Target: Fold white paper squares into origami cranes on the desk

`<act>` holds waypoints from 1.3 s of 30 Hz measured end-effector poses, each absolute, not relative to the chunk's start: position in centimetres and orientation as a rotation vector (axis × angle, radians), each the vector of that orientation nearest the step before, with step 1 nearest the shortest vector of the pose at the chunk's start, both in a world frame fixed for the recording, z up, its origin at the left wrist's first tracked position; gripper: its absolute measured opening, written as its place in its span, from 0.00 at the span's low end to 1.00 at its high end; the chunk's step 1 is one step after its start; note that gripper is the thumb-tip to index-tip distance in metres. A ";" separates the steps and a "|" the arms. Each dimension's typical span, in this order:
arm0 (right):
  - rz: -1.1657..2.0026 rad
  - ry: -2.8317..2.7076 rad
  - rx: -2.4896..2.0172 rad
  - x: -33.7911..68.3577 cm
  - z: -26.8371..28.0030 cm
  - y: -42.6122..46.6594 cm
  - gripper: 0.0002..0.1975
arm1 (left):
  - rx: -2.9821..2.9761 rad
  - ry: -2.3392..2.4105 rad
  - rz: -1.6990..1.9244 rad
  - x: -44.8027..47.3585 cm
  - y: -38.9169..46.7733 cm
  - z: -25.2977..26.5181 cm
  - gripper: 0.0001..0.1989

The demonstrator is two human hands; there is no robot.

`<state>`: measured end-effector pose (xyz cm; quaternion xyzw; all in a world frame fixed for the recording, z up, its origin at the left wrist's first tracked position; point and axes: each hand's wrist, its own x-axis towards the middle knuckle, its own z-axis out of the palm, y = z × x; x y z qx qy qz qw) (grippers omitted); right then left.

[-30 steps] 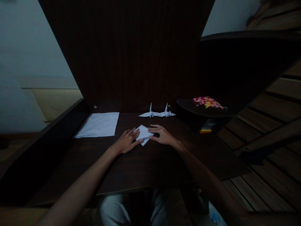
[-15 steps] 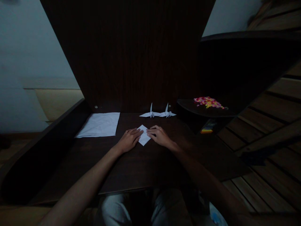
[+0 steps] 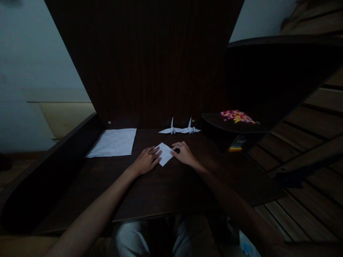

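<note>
A small folded sheet of white paper (image 3: 164, 154) lies on the dark desk with one corner pointing towards me. My left hand (image 3: 147, 160) rests flat over its left side, fingers stretched out and a little spread. At the right corner, my right hand (image 3: 183, 153) has its thumb and bent index finger closed on the paper's edge. Two white paper cranes (image 3: 173, 131) stand side by side behind the sheet, near the back panel. Their wings seem to touch or overlap.
A stack of white paper (image 3: 115, 142) lies at the back left, beside the desk's raised side panel (image 3: 53, 171). On a low corner shelf (image 3: 214, 121) at the right sits a pile of small colourful pieces (image 3: 237, 116). Beneath it is a yellow-edged object (image 3: 235, 148).
My right hand has shifted slightly right, from lying on the paper with fingers extended to pinching its right corner. My left hand stays on the left side, almost unmoved.
</note>
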<state>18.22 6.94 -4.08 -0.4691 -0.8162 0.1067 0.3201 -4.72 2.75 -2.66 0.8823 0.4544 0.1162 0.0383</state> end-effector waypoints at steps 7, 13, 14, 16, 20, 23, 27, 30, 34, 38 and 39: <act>0.617 -1.993 -1.173 17.9 -3.7 6.8 0.07 | 2.707 1.374 0.392 -4.9 2.9 -2.9 0.21; 0.952 -1.696 -1.009 17.3 -4.5 7.2 0.17 | 2.747 1.377 0.421 -4.8 2.7 -2.8 0.20; 0.997 -1.647 -0.994 17.2 -4.7 7.3 0.18 | 2.756 1.382 0.431 -4.8 2.7 -2.8 0.19; 1.027 -1.569 -0.977 17.0 -4.8 7.3 0.19 | 2.769 1.396 0.471 -4.7 2.6 -2.7 0.19; 0.886 -1.497 -0.962 16.7 -4.1 6.7 0.17 | 2.777 1.395 0.627 -4.7 2.5 -2.4 0.18; 0.572 -1.564 -0.944 16.7 -3.0 5.6 0.12 | 2.756 1.358 0.771 -4.7 2.5 -2.2 0.17; 0.124 -1.647 -0.859 17.2 -1.8 4.5 0.06 | 2.603 1.381 0.954 -4.7 2.4 -1.9 0.17; -0.021 -1.820 -0.718 17.5 -1.6 4.3 0.08 | 2.409 1.446 1.036 -4.7 2.5 -1.8 0.18; 0.007 -2.177 -0.571 17.4 -2.3 4.5 0.11 | 2.215 1.537 1.121 -5.1 2.6 -1.9 0.27; 0.070 -2.388 -0.547 16.9 -2.9 4.7 0.07 | 2.316 1.477 1.039 -5.4 2.6 -1.7 0.24; 0.093 -2.418 -0.554 16.8 -3.0 4.6 0.06 | 2.381 1.423 0.982 -5.4 2.5 -1.7 0.22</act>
